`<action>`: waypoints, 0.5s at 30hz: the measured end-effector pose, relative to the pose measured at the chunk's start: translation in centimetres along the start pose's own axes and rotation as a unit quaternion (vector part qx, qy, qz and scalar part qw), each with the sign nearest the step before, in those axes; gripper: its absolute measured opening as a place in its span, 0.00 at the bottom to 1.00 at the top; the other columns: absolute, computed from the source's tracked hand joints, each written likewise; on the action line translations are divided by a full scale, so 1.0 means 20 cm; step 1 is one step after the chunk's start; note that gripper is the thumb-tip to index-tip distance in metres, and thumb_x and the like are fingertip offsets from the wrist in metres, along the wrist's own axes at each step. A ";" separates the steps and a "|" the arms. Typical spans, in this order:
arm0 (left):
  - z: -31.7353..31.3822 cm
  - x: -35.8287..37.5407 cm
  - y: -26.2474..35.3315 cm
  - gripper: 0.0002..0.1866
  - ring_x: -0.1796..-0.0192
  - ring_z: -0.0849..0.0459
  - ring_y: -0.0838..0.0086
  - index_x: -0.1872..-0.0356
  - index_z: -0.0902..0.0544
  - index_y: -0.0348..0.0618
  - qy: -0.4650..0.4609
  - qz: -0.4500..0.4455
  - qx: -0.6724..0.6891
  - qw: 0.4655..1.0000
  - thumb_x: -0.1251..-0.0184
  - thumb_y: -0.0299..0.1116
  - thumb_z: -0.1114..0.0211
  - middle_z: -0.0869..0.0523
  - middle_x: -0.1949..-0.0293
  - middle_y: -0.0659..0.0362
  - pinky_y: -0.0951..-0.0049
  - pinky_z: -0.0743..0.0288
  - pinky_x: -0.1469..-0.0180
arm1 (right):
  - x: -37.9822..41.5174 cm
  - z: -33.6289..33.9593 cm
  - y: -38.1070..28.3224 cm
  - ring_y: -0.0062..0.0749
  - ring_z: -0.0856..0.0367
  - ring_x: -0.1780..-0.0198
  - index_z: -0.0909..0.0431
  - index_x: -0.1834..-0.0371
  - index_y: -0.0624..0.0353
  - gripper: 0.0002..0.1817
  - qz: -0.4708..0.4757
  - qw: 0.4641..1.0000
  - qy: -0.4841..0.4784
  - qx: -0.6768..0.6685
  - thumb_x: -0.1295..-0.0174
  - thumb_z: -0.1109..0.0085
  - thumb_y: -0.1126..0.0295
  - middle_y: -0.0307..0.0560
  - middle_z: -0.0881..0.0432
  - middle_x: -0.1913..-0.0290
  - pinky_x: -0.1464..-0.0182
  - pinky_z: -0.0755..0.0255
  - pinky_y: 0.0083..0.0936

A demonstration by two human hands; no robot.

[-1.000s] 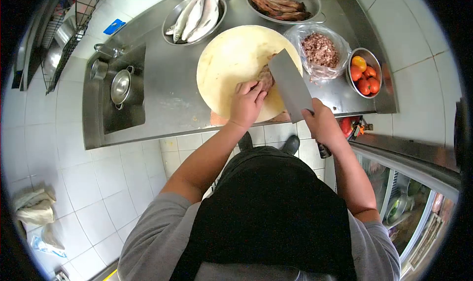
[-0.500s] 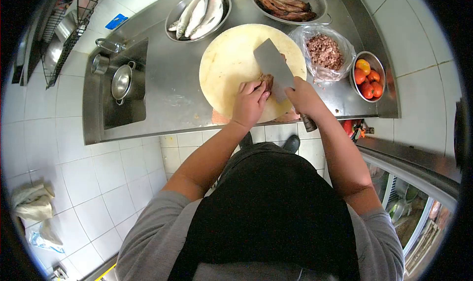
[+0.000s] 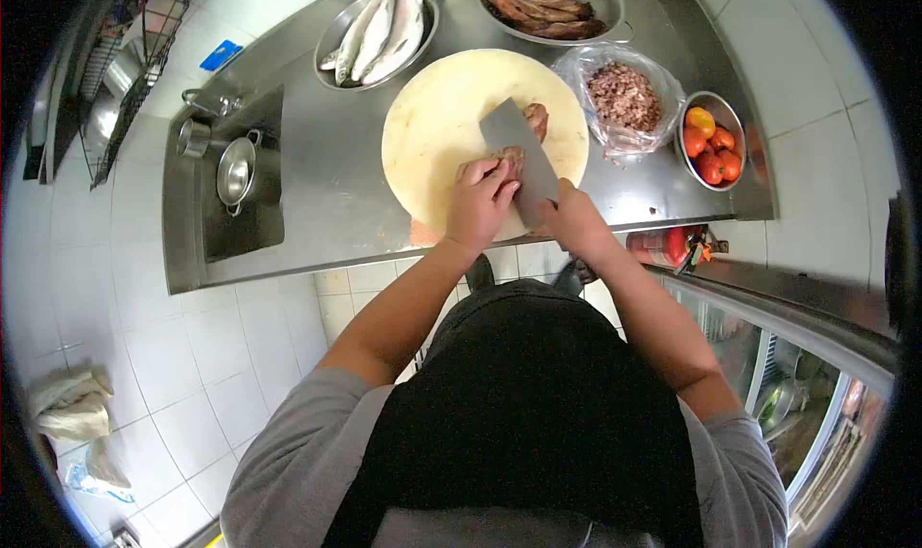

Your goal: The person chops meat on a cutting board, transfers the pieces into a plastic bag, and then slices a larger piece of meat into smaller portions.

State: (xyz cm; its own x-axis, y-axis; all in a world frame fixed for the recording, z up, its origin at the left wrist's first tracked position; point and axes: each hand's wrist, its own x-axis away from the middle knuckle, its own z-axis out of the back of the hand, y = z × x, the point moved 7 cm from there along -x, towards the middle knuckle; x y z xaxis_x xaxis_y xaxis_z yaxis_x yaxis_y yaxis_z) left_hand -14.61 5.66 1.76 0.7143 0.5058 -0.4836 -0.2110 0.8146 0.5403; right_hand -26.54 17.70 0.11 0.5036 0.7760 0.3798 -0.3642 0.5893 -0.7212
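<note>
A wide cleaver [image 3: 519,154] lies over the round, pale cutting board [image 3: 432,116], its handle end in my right hand [image 3: 574,219], which is closed round it. My left hand [image 3: 477,202] rests on the board with its fingers curled against a piece of brown meat [image 3: 510,162] at the blade's left side. Another chunk of meat [image 3: 538,121] sits on the board beyond the blade, to its right. The blade hides part of the board, and my right fingers partly hide the handle.
Behind the board are a bowl of whole fish [image 3: 375,34] and a colander of dark meat strips [image 3: 547,10]. Right of it stand a plastic bag of chopped meat [image 3: 624,97] and a bowl of tomatoes [image 3: 711,145]. A sink [image 3: 254,236] is at left.
The blade has shifted left and slightly down in view, and more of the chunk beyond it shows. My right hand has moved slightly down. The view has shifted a little.
</note>
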 end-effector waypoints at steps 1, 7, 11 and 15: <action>0.00 0.00 0.00 0.18 0.49 0.20 0.56 0.50 0.13 0.39 -0.007 0.001 -0.003 1.000 0.40 0.34 0.26 0.16 0.53 0.53 0.61 0.25 0.44 | 0.01 0.00 0.00 0.72 0.18 0.56 0.29 0.53 0.74 0.20 0.003 1.000 -0.006 -0.011 0.31 0.44 0.63 0.78 0.18 0.61 0.51 0.24 0.53; -0.01 0.02 0.03 0.20 0.47 0.21 0.56 0.49 0.14 0.38 -0.044 0.007 -0.039 0.998 0.41 0.36 0.25 0.18 0.51 0.52 0.60 0.25 0.43 | 0.23 0.04 0.03 0.72 0.18 0.55 0.30 0.54 0.73 0.19 0.058 0.998 -0.002 0.008 0.32 0.42 0.65 0.78 0.18 0.61 0.50 0.24 0.54; 0.00 0.03 0.03 0.22 0.46 0.22 0.54 0.46 0.15 0.37 -0.048 0.016 -0.028 0.998 0.41 0.35 0.26 0.19 0.50 0.51 0.59 0.26 0.42 | 0.19 0.01 0.08 0.72 0.18 0.54 0.29 0.53 0.72 0.19 0.069 0.996 0.000 0.053 0.32 0.43 0.63 0.77 0.18 0.60 0.50 0.24 0.54; 0.03 0.04 0.05 0.23 0.46 0.22 0.53 0.44 0.17 0.36 -0.042 -0.025 -0.015 0.999 0.40 0.34 0.26 0.19 0.50 0.49 0.59 0.26 0.41 | 0.10 0.02 -0.01 0.71 0.18 0.53 0.29 0.52 0.72 0.19 0.041 0.997 0.001 0.065 0.31 0.44 0.62 0.76 0.17 0.59 0.49 0.23 0.54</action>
State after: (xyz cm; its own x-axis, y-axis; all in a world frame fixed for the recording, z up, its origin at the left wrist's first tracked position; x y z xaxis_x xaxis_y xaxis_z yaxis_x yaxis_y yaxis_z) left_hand -13.81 6.61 2.38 0.7778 0.4403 -0.4486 -0.1937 0.8468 0.4954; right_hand -25.79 19.17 1.30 0.4686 0.8230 0.3212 -0.5035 0.5475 -0.6683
